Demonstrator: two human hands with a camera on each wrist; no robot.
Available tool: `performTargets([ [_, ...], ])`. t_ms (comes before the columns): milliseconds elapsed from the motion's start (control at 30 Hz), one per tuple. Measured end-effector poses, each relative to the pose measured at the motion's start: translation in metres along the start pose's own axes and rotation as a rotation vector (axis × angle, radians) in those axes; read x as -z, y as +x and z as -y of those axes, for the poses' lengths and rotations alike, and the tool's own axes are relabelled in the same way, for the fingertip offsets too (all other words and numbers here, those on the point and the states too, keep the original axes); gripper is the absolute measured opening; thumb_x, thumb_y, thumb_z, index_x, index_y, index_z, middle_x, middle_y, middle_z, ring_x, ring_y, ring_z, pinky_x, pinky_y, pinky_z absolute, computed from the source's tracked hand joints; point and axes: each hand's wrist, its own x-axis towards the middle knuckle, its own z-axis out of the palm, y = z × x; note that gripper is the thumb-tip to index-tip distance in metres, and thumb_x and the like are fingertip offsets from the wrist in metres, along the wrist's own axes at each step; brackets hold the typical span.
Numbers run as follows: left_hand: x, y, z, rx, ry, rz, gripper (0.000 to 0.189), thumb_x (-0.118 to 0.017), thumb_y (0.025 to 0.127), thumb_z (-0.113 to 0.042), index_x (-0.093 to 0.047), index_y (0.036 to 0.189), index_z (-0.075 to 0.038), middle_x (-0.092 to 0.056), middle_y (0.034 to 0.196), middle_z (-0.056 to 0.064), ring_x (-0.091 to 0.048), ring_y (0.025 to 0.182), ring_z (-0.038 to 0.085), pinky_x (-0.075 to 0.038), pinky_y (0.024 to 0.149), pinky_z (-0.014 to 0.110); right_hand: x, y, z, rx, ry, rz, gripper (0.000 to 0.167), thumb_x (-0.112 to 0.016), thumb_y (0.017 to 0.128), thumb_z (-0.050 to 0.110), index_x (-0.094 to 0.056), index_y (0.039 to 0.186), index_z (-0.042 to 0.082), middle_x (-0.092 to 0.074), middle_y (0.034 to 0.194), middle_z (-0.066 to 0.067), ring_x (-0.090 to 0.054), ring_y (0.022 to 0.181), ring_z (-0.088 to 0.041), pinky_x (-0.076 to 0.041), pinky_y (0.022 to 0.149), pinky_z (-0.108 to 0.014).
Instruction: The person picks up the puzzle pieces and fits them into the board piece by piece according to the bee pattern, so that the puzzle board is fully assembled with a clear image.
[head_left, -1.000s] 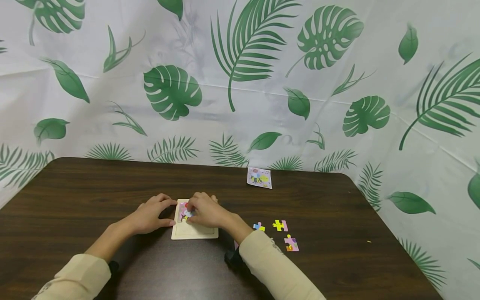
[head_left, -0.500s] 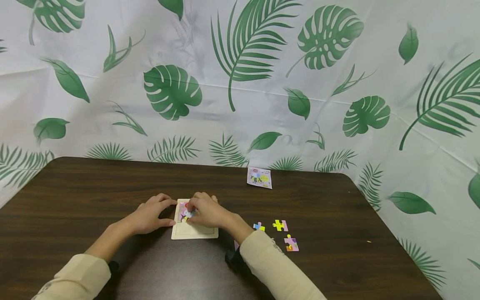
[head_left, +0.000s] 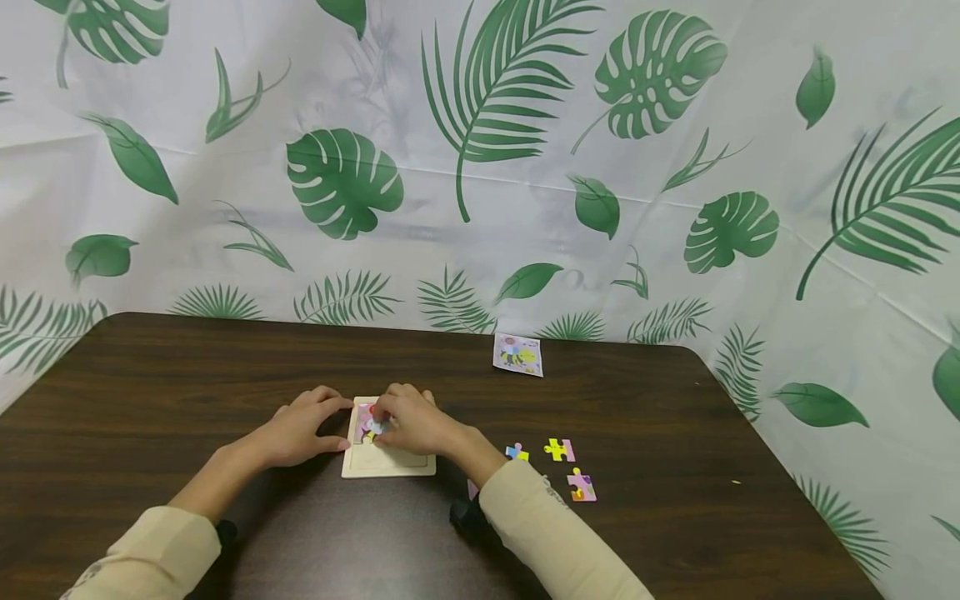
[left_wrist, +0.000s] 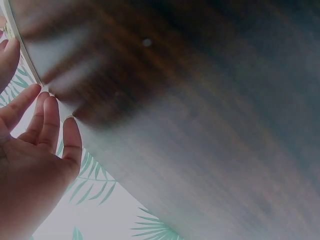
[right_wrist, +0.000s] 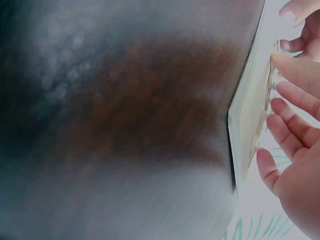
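Observation:
A pale wooden puzzle tray (head_left: 388, 467) lies on the table, with pink and white puzzle pieces (head_left: 365, 423) in its upper left. My left hand (head_left: 300, 429) touches the tray's left edge, thumb and forefinger spread along it. Over the inset pieces, my right hand (head_left: 420, 423) pinches a puzzle piece between thumb and curled forefinger; the hand hides most of it. In the right wrist view the tray (right_wrist: 250, 120) appears edge-on beside the right fingers (right_wrist: 287, 135). The left fingers (left_wrist: 50, 122) reach the tray's edge in the left wrist view.
Loose puzzle pieces lie right of the tray: a yellow one (head_left: 558, 450), a pink one (head_left: 583, 487) and a blue and yellow one (head_left: 517, 452), close to the right forearm. A bee picture card (head_left: 517, 355) lies at the table's back edge, before a leaf-print cloth (head_left: 480, 250).

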Motion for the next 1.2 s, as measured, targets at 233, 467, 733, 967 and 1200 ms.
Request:
performTargets([
  [233, 0.0005, 0.0009, 0.0011, 0.001, 0.0, -0.001, 0.053, -0.07, 0.08, -0.029, -0.054, 0.12, 0.001, -0.048, 0.114, 0.02, -0.044, 0.107, 0.041, -0.035, 0.078, 0.063, 0.0004, -0.0003, -0.0013, -0.001, 0.0, 0.008, 0.022, -0.07, 0.081, 0.024, -0.063, 0.1, 0.015, -0.051, 0.1, 0.005, -0.045, 0.098, -0.01, -0.028, 0.073, -0.025],
  [467, 0.0016, 0.0004, 0.0001, 0.006, 0.0, 0.001, 0.053, -0.07, 0.079, -0.029, -0.054, 0.12, 0.0, -0.049, 0.114, 0.019, -0.044, 0.107, 0.041, -0.034, 0.078, 0.064, 0.0, 0.001, -0.0015, 0.005, -0.002, 0.006, 0.021, -0.07, 0.081, 0.024, -0.064, 0.099, 0.014, -0.051, 0.1, 0.005, -0.045, 0.098, -0.011, -0.028, 0.073, -0.025],
  [733, 0.0019, 0.0008, -0.0002, 0.012, 0.002, 0.0, 0.052, -0.07, 0.079, -0.028, -0.054, 0.121, 0.0, -0.049, 0.114, 0.019, -0.044, 0.107, 0.041, -0.034, 0.079, 0.064, -0.0008, 0.0014, -0.0024, 0.001, 0.001, 0.004, 0.02, -0.071, 0.081, 0.024, -0.064, 0.097, 0.014, -0.051, 0.099, 0.005, -0.045, 0.097, -0.01, -0.027, 0.072, -0.025],
  [967, 0.0019, 0.0003, -0.0005, 0.007, 0.003, 0.005, 0.053, -0.07, 0.079, -0.03, -0.054, 0.12, 0.0, -0.049, 0.113, 0.019, -0.044, 0.107, 0.041, -0.035, 0.078, 0.064, -0.0007, 0.0012, -0.0027, -0.001, 0.005, 0.008, 0.019, -0.071, 0.081, 0.024, -0.064, 0.096, 0.014, -0.051, 0.1, 0.004, -0.045, 0.098, -0.011, -0.027, 0.073, -0.025],
  [1200, 0.0012, 0.0004, -0.001, 0.01, -0.005, -0.002, 0.051, -0.07, 0.08, -0.027, -0.054, 0.12, 0.0, -0.049, 0.114, 0.02, -0.044, 0.108, 0.041, -0.034, 0.079, 0.064, -0.0001, -0.0002, -0.0024, 0.011, 0.007, 0.002, 0.022, -0.071, 0.08, 0.024, -0.064, 0.099, 0.015, -0.051, 0.1, 0.004, -0.045, 0.098, -0.011, -0.027, 0.073, -0.025],
])
